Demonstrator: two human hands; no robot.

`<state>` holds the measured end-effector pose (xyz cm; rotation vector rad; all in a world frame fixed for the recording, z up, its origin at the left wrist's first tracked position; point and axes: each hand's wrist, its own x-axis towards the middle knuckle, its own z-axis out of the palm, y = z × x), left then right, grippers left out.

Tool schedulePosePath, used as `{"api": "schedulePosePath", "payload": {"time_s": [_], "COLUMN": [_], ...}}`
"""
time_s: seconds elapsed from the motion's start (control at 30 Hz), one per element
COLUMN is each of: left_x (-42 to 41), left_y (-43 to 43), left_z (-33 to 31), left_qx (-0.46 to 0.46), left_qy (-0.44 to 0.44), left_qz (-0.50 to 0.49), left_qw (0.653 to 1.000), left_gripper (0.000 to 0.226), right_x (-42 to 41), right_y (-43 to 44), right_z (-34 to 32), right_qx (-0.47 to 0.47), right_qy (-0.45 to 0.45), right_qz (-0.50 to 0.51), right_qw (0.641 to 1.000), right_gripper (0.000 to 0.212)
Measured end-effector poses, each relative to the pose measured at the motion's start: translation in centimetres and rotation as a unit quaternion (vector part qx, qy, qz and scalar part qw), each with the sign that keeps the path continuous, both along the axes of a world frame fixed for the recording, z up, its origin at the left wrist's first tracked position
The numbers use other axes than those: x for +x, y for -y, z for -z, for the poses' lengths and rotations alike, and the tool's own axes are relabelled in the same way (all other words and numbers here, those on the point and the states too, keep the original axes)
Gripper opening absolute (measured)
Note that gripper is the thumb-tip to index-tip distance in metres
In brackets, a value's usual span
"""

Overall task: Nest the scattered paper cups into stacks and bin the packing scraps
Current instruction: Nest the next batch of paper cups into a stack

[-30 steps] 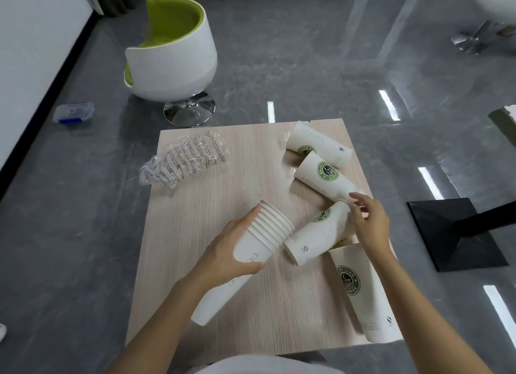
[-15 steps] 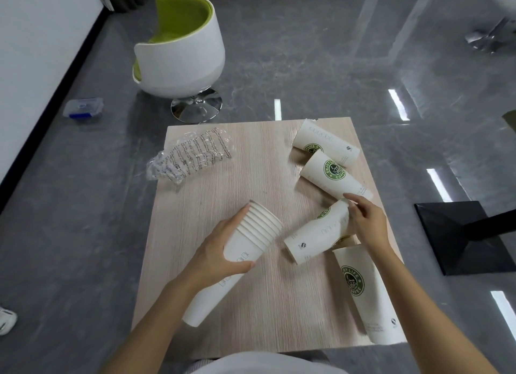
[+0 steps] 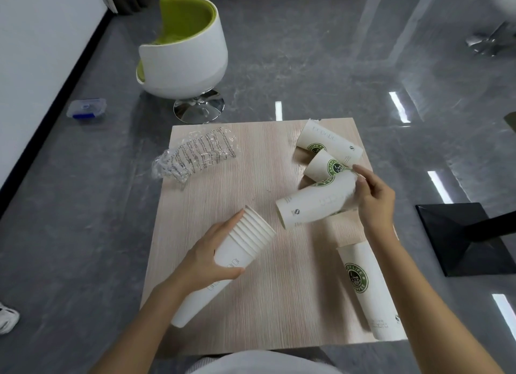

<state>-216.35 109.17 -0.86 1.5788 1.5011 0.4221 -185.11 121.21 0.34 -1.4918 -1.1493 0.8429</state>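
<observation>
On the wooden table (image 3: 223, 304), at 7 o'clock, the left hand (image 3: 206, 259) curls round the nested stack (image 3: 245, 245), whose mouth faces 2 o'clock. At 3 o'clock the right hand (image 3: 374, 200) pinches the rim end of a loose cup (image 3: 315, 203), base toward the stack. The paper walls are probably light and crushable, so the stiffer rim suits gripping; the plastic wrap (image 3: 195, 157) lies at 11 o'clock.

a glossy grey floor (image 3: 307, 60) reflects ceiling lights, with a white-and-green tub chair (image 3: 183, 52) by a white wall (image 3: 36, 52).
</observation>
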Motion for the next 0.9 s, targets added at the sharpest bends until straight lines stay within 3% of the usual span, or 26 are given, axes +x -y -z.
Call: {"api": "schedulePosePath", "payload": {"time_s": [0.57,0.9], "left_x": [1.3,1.8], "left_y": [0.1,0.1], "left_z": [-0.7,-1.0], "left_qx": [0.002,-0.004], "left_qy": [0.017,0.050], "left_qz": [0.023,0.001], "left_qw": [1.000,0.999], "left_gripper": [0.109,0.106], "right_x": [-7.3,-8.4], "right_y": [4.7,5.9], "right_z": [-0.2,-0.3], "right_qx": [-0.010,-0.042], "right_qy": [-0.017,-0.023], "right_qz": [-0.205,-0.255], "right_qw": [0.979,0.966], "right_gripper": [0.029,0.025]}}
